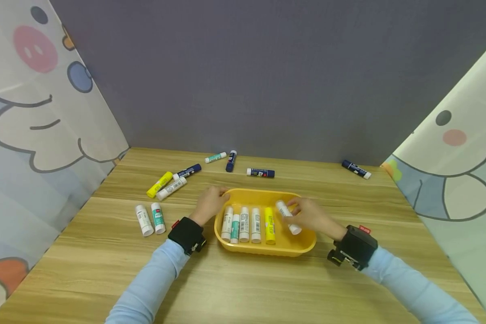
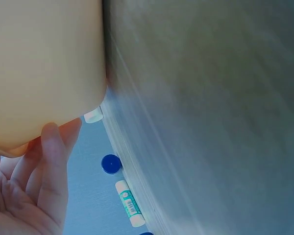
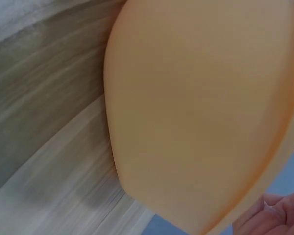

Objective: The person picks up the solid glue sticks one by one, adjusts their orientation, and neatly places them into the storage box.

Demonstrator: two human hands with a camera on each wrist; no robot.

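A yellow plastic tray (image 1: pixel 263 250) stands on the table, with a row of glue sticks in its left and middle part. In that row lie white glue sticks (image 1: pixel 244 225), a teal-and-white glue stick (image 1: pixel 235 229) and a yellow glue stick (image 1: pixel 270 226). My left hand (image 1: pixel 209 204) grips the tray's left rim near its back corner; in the left wrist view its fingers touch the outer wall. With the fingers of my right hand (image 1: pixel 312 218) I hold a tilted white glue stick (image 1: pixel 284 209) at the tray's right part. The right wrist view mostly shows the tray's outside.
Left of the tray lie a white glue stick (image 1: pixel 144 220), a teal-and-white one (image 1: pixel 158 218) and a yellow one (image 1: pixel 159 184). Dark blue glue sticks (image 1: pixel 261 173) are scattered behind the tray, one (image 1: pixel 356 169) far right. A grey panel (image 1: pixel 243 81) borders the table's back.
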